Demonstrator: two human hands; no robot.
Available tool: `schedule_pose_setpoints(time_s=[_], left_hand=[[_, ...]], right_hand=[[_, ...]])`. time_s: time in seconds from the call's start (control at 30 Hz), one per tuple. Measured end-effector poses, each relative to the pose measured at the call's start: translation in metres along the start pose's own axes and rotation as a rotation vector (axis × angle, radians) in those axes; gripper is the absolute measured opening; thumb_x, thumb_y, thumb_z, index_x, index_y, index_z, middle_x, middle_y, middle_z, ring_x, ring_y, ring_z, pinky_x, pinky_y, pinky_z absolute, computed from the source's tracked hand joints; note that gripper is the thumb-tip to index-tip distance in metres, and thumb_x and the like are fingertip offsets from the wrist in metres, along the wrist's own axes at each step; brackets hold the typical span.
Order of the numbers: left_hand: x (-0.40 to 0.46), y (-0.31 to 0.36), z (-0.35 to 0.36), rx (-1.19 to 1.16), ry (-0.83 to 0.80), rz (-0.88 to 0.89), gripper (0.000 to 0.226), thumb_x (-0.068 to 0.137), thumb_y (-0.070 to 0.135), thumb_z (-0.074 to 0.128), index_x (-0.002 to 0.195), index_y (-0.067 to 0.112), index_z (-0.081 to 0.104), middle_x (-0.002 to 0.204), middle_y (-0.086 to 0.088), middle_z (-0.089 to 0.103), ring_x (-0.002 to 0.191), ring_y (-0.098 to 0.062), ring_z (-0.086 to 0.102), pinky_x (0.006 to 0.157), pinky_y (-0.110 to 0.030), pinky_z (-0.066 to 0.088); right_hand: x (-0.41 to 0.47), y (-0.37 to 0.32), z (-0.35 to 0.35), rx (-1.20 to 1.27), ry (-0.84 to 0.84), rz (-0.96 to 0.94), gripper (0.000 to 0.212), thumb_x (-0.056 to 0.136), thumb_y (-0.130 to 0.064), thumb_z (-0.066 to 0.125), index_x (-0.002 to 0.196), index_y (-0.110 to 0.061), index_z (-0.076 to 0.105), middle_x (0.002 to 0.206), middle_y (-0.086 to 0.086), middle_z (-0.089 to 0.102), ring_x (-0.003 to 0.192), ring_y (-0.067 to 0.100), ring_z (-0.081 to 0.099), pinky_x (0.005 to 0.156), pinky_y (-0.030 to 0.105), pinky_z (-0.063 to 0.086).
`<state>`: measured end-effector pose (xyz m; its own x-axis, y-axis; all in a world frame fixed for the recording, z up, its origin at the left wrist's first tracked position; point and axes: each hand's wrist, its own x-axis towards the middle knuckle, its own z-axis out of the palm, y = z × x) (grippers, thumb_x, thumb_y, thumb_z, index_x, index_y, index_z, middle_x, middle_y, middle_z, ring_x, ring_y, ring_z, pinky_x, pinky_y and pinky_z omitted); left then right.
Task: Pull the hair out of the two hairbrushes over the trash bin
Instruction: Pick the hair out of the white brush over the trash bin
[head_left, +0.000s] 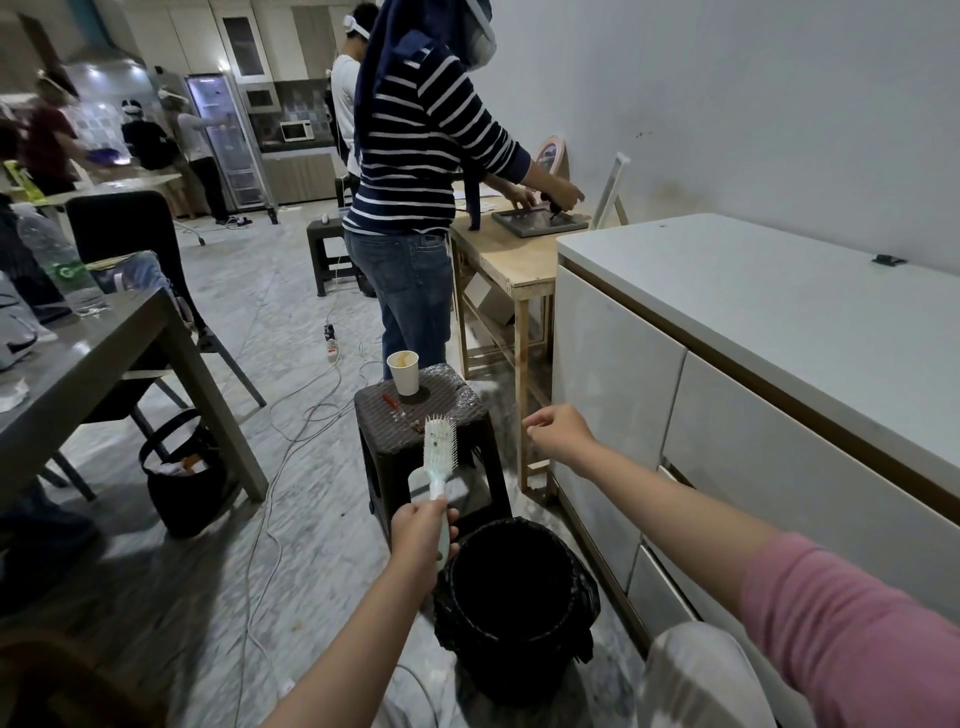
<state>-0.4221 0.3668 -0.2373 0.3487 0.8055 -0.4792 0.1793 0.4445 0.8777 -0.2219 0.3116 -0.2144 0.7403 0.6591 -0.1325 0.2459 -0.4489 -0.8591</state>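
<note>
Pale mint plastic hairbrush with white bristles: held upright by its handle in the left hand, whose fingers are wrapped round the handle; the brush head stands just beyond the near rim of the black round trash bin, lined with a black bag, on the floor below. A few dark strands appear to cling among the bristles. The right hand is raised apart from the brush, to its right, fingers curled with fingertips drawn together as in a pinch; whether a tuft of hair lies between them cannot be told, as it is too small to see.

Step in hand, as judged: hair is being plucked from the first brush. The next move calls for bringing the pinching hand over the bin mouth to let go of any hair, then going back to the bristles. A second brush is not clearly seen.

Surroundings: a dark woven stool stands just behind the bin, bearing a paper cup and a small red-handled object. White cabinets flank the right; cables trail on the floor; a person in a striped top works at a wooden table beyond. Nothing blocks the bin opening.
</note>
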Motion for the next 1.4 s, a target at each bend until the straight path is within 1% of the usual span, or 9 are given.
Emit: schedule_pose_setpoints(time_s=[0.2, 0.3, 0.37, 0.43, 0.5, 0.67, 0.9, 1.13, 1.4], left_hand=[[-0.008, 0.0, 0.006, 0.013, -0.1, 0.02, 0.013, 0.097, 0.018, 0.053, 0.085, 0.014, 0.056, 0.079, -0.006, 0.061, 0.062, -0.016, 0.052, 0.051, -0.028, 0.043], [-0.013, -0.001, 0.013, 0.038, -0.148, 0.028, 0.014, 0.098, 0.018, 0.052, 0.084, 0.016, 0.053, 0.077, -0.005, 0.06, 0.06, -0.016, 0.051, 0.049, -0.027, 0.042], [-0.017, -0.003, 0.019, 0.055, -0.178, 0.048, 0.011, 0.097, 0.018, 0.053, 0.087, 0.015, 0.054, 0.075, -0.005, 0.059, 0.058, -0.016, 0.05, 0.047, -0.026, 0.041], [-0.019, -0.006, 0.022, 0.079, -0.207, 0.085, 0.011, 0.096, 0.018, 0.054, 0.088, 0.012, 0.053, 0.073, -0.005, 0.06, 0.056, -0.016, 0.05, 0.046, -0.025, 0.041], [-0.02, -0.009, 0.021, 0.097, -0.216, 0.133, 0.013, 0.096, 0.018, 0.055, 0.087, 0.01, 0.05, 0.071, -0.004, 0.059, 0.054, -0.016, 0.051, 0.045, -0.024, 0.041], [-0.018, -0.015, 0.013, 0.114, -0.192, 0.221, 0.011, 0.094, 0.015, 0.057, 0.088, 0.008, 0.052, 0.068, -0.005, 0.058, 0.049, -0.016, 0.049, 0.041, -0.023, 0.038], [-0.019, -0.025, 0.015, 0.215, -0.156, 0.344, 0.01, 0.094, 0.013, 0.057, 0.087, 0.008, 0.052, 0.064, -0.005, 0.059, 0.048, -0.014, 0.051, 0.038, -0.023, 0.038], [-0.019, -0.031, 0.014, 0.248, -0.153, 0.358, 0.012, 0.094, 0.013, 0.056, 0.084, 0.009, 0.051, 0.062, -0.004, 0.059, 0.047, -0.012, 0.051, 0.037, -0.023, 0.038], [-0.02, -0.021, 0.013, 0.32, -0.155, 0.26, 0.01, 0.094, 0.013, 0.054, 0.086, 0.007, 0.051, 0.063, -0.006, 0.058, 0.046, -0.015, 0.047, 0.038, -0.02, 0.034]], right_hand=[[-0.008, -0.009, 0.007, 0.157, -0.043, -0.008, 0.009, 0.088, -0.009, 0.06, 0.095, -0.01, 0.065, 0.101, 0.009, 0.064, 0.081, 0.02, 0.069, 0.079, 0.031, 0.059], [-0.016, -0.016, 0.014, 0.164, -0.154, -0.008, 0.063, 0.081, -0.03, 0.073, 0.133, -0.004, 0.047, 0.119, 0.008, 0.055, 0.092, 0.021, 0.067, 0.063, 0.023, 0.056], [-0.02, -0.02, 0.019, 0.148, -0.209, -0.006, 0.099, 0.069, -0.038, 0.082, 0.146, -0.013, 0.026, 0.137, 0.01, 0.047, 0.111, 0.026, 0.061, 0.082, 0.037, 0.057], [-0.022, -0.025, 0.022, 0.131, -0.181, -0.057, 0.111, 0.062, -0.034, 0.088, 0.148, -0.016, 0.02, 0.149, 0.009, 0.036, 0.13, 0.028, 0.045, 0.101, 0.043, 0.047], [-0.02, -0.031, 0.021, 0.111, -0.107, -0.096, 0.103, 0.059, -0.029, 0.09, 0.143, -0.013, 0.032, 0.148, 0.009, 0.039, 0.134, 0.026, 0.041, 0.108, 0.039, 0.04], [-0.011, -0.035, 0.011, -0.047, -0.029, -0.161, 0.073, 0.06, -0.035, 0.088, 0.12, -0.01, 0.057, 0.118, 0.004, 0.06, 0.111, 0.021, 0.056, 0.092, 0.031, 0.048], [-0.011, -0.03, 0.005, -0.147, 0.095, -0.289, 0.021, 0.079, -0.024, 0.076, 0.086, -0.005, 0.07, 0.069, -0.019, 0.048, 0.08, 0.012, 0.053, 0.075, 0.029, 0.044], [-0.004, -0.028, 0.004, -0.291, 0.12, -0.305, 0.011, 0.083, -0.017, 0.071, 0.079, -0.006, 0.073, 0.086, 0.008, 0.07, 0.078, 0.013, 0.055, 0.077, 0.027, 0.043], [-0.002, -0.024, 0.004, -0.447, 0.064, -0.293, 0.012, 0.085, -0.008, 0.065, 0.085, -0.001, 0.074, 0.094, 0.014, 0.072, 0.092, 0.025, 0.067, 0.078, 0.029, 0.051]])
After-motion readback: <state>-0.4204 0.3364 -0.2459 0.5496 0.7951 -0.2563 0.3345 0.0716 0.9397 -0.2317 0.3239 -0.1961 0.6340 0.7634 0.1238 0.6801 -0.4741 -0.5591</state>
